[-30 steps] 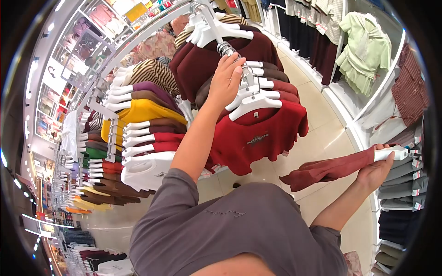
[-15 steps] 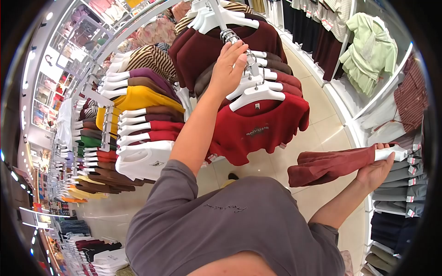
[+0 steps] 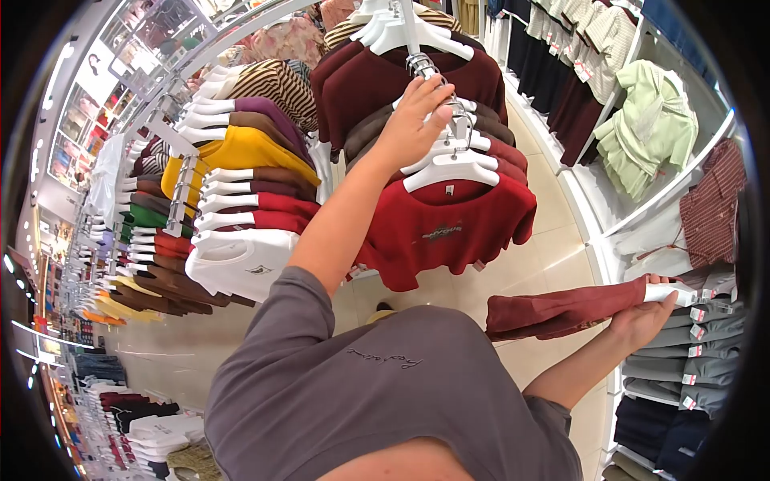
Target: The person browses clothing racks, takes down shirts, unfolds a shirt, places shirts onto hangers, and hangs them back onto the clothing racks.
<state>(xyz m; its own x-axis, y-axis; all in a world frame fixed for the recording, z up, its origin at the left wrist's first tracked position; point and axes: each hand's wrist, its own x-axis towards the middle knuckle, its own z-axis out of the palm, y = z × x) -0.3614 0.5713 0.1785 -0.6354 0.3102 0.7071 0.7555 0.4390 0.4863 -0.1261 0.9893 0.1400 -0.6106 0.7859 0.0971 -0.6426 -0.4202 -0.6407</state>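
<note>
My left hand [image 3: 415, 120] lies over the metal hooks [image 3: 463, 122] on the rack's arm, fingers stretched out and thumb apart. Below it a red shirt [image 3: 481, 216] hangs foremost on a white hanger [image 3: 451, 173], and dark maroon tops [image 3: 345, 92] hang farther back. Out to the right, my right hand [image 3: 646, 314] is closed round a maroon shirt [image 3: 553, 313] at its white hanger [image 3: 672, 295]. That shirt hangs folded together, extending sideways to the left of my hand.
To the left stands a rack with a yellow top [image 3: 241, 152], a white T-shirt [image 3: 241, 260] and several other tops. Wall shelving on the right bears a light green outfit [image 3: 650, 128] and grey folded-looking garments [image 3: 666, 353]. Pale floor tiles [image 3: 553, 232] run between.
The view has shifted slightly. My right hand and the maroon shirt sit a little lower and more to the left in view. My left hand stays at the hooks.
</note>
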